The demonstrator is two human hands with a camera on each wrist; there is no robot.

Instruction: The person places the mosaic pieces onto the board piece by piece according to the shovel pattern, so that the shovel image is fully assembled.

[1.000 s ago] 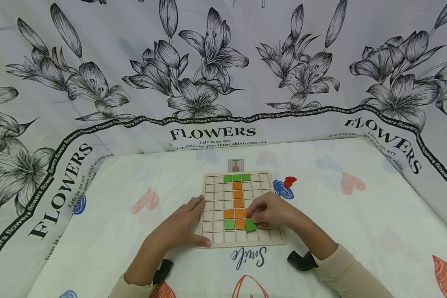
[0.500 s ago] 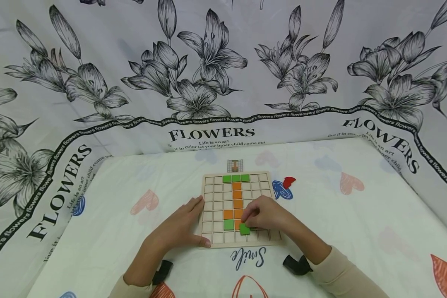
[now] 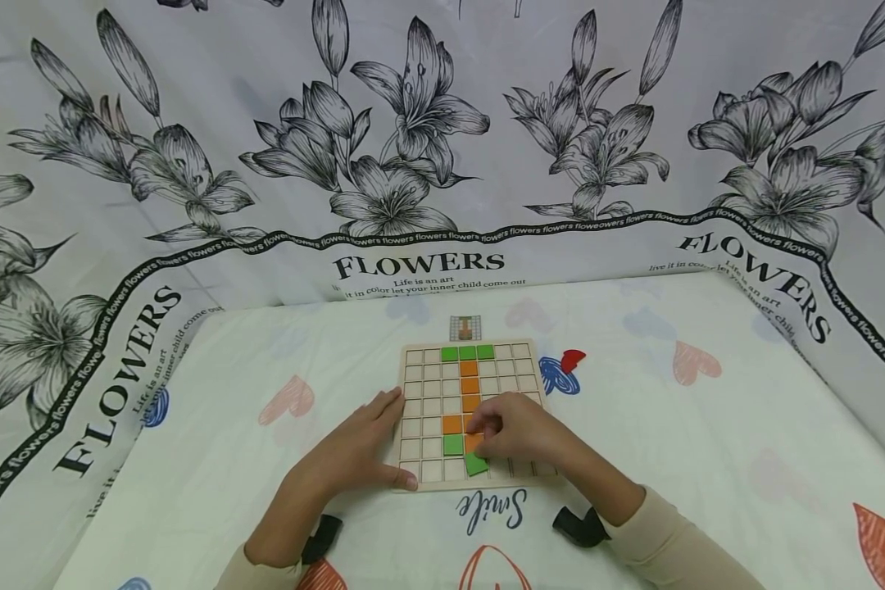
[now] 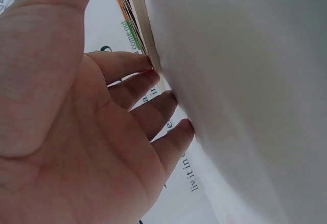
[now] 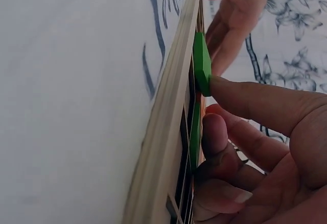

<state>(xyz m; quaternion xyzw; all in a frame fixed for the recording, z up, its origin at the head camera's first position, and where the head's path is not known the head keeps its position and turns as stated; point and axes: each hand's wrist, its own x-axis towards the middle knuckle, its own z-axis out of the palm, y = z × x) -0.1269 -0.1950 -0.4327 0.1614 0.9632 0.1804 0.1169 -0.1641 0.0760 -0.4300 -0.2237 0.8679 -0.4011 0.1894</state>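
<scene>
A square wooden grid board lies on the cloth, with orange square tiles in a column and a green row at its far end. My right hand is over the board's near part, thumb and fingers at a green square tile. In the right wrist view that tile stands tilted in the near row, the thumb tip on its edge. Another green tile sits low beneath the curled fingers. My left hand rests along the board's left edge, fingers extended, thumb at the near corner.
A small printed pattern card lies just beyond the board. Right of it is a red piece on the heart-printed cloth. A flower-printed curtain stands behind. Black straps hang by the wrists.
My right hand has moved left and toward me over the board, shifting the green tile from the right of the orange column to the near row. The left hand stays put.
</scene>
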